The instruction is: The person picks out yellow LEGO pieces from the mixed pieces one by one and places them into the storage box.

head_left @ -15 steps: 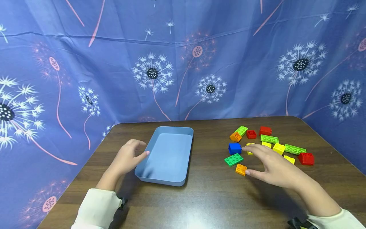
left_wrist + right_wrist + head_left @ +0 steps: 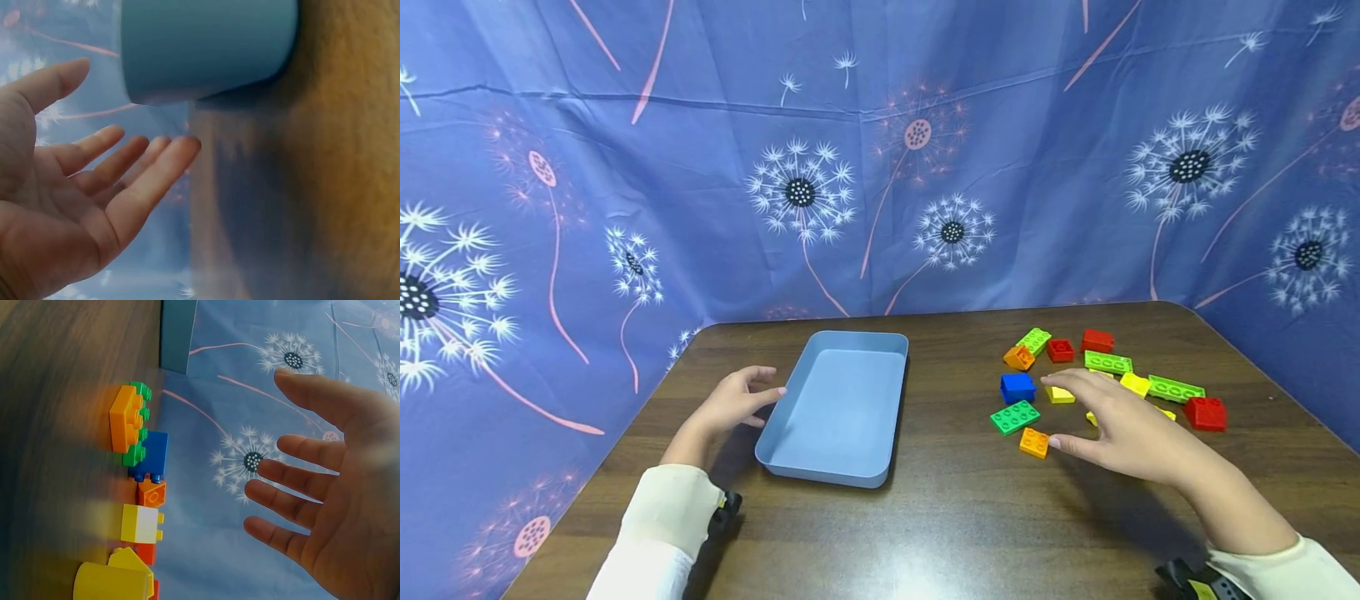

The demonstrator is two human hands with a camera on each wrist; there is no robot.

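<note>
My left hand (image 2: 730, 410) is beside the left rim of a blue-grey rectangular tray (image 2: 838, 400). In the left wrist view its fingers (image 2: 156, 175) are spread, hold nothing and stand apart from the tray wall (image 2: 206, 53). My right hand (image 2: 1123, 429) hovers over toy building bricks, relaxed and holding nothing. Close to its thumb is an orange brick (image 2: 1033, 443); a yellow brick (image 2: 1060, 395) sits by the fingertips. To their left are a blue brick (image 2: 1018, 388) and a green brick (image 2: 1015, 417). The hand partly hides other yellow bricks.
Behind and right of the right hand lie light-green bricks (image 2: 1108, 362), red bricks (image 2: 1206, 413) and another orange brick (image 2: 1019, 358). Everything stands on a brown wooden table (image 2: 955, 500). A blue dandelion-print cloth (image 2: 1045, 275) hangs at its far edge.
The left hand has shifted slightly up beside the tray, its fingers spreading. My right hand has drifted slightly, uncovering more of the yellow brick by its fingertips. Tray and bricks stay put.
</note>
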